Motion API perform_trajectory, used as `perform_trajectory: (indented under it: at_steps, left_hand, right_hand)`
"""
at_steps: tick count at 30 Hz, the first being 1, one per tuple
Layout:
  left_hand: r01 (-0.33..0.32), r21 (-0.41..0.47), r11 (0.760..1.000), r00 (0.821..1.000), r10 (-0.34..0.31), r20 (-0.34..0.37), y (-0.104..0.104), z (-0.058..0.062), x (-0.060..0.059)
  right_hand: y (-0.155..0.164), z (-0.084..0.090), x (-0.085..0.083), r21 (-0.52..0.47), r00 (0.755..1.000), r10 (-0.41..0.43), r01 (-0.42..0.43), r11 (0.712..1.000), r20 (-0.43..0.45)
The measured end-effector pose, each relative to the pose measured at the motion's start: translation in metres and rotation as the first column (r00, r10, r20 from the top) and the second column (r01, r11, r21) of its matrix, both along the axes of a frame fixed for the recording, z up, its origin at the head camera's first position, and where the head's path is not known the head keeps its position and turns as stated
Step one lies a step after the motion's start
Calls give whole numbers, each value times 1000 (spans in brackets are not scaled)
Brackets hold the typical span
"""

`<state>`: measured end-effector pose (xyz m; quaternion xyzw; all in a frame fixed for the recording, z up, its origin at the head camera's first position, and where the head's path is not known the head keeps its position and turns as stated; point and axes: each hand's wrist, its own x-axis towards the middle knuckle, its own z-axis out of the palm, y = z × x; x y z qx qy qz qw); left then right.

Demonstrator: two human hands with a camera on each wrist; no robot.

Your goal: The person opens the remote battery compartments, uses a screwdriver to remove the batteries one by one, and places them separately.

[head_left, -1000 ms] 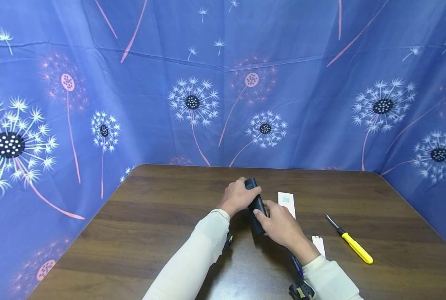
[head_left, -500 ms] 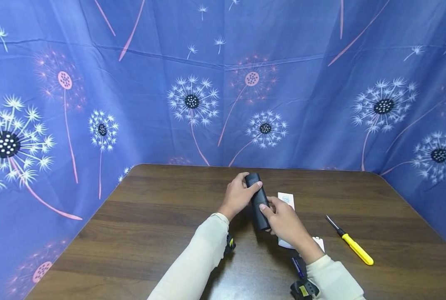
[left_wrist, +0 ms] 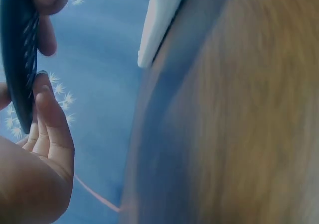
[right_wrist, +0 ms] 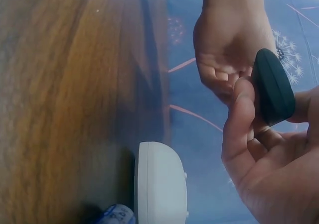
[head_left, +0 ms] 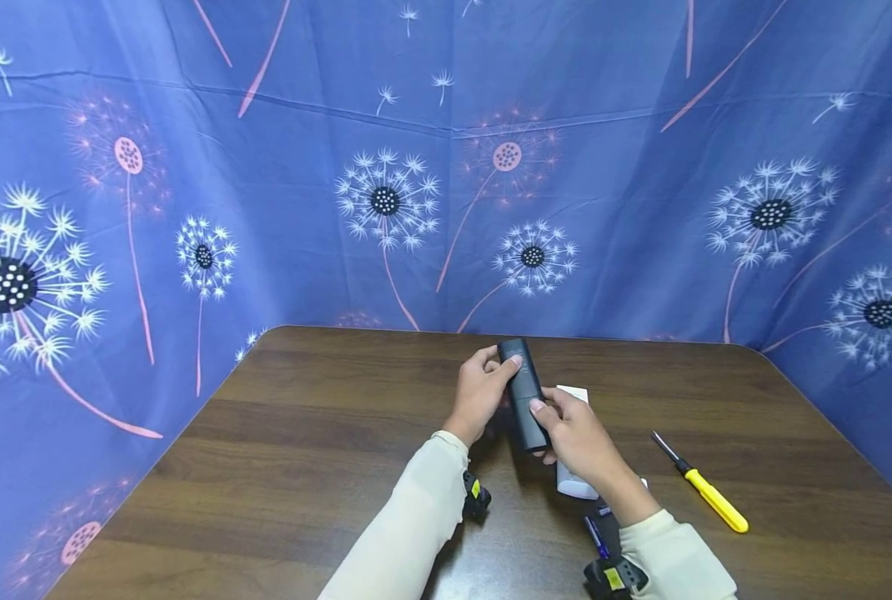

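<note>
Both hands are gripping a black remote control, holding it up just above the dark wood-grain counter. The left hand is curling around its far end, thumb lying across the top, and the right hand is pinching the near end with the thumb on top.

The head view is showing the whole layout: a white remote lying flat on the counter, partly hidden under the right hand, and a yellow-handled screwdriver with a thin dark shaft sitting well apart on the right. A blue cloth with a dandelion print is hanging all around.

The right wrist view is giving what the head camera isn't: the black remote's rounded, matte end seen end-on between the fingers, plus the white remote's smooth rounded edge resting on the wood. The left wrist view is catching the black remote's long edge, which looks ribbed, though it's pretty blurry
</note>
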<state>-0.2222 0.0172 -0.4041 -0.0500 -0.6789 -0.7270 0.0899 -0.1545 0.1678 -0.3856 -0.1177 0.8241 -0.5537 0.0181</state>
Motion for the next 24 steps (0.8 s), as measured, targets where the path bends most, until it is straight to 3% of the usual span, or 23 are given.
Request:
perform_trajectory:
  at_steps: [4, 13, 18, 24]
  left_hand:
    - [8, 78, 997, 1000, -10, 20, 4, -4, 1]
    - [32, 153, 988, 998, -40, 48, 2, -17, 5]
    - [117, 241, 963, 992, -123, 10, 2, -19, 5]
    - [165, 332, 929, 983, -183, 23, 1, -19, 7]
  right_hand:
    - [-2, 1, 0, -34, 1000, 3, -3, 999, 17]
    - [-13, -2, -1, -61, 998, 1, 3, 998, 61]
    - [-16, -2, 0, -74, 998, -7, 12, 997, 66]
    - [-21, -1, 0, -98, 997, -11, 19, 995, 74]
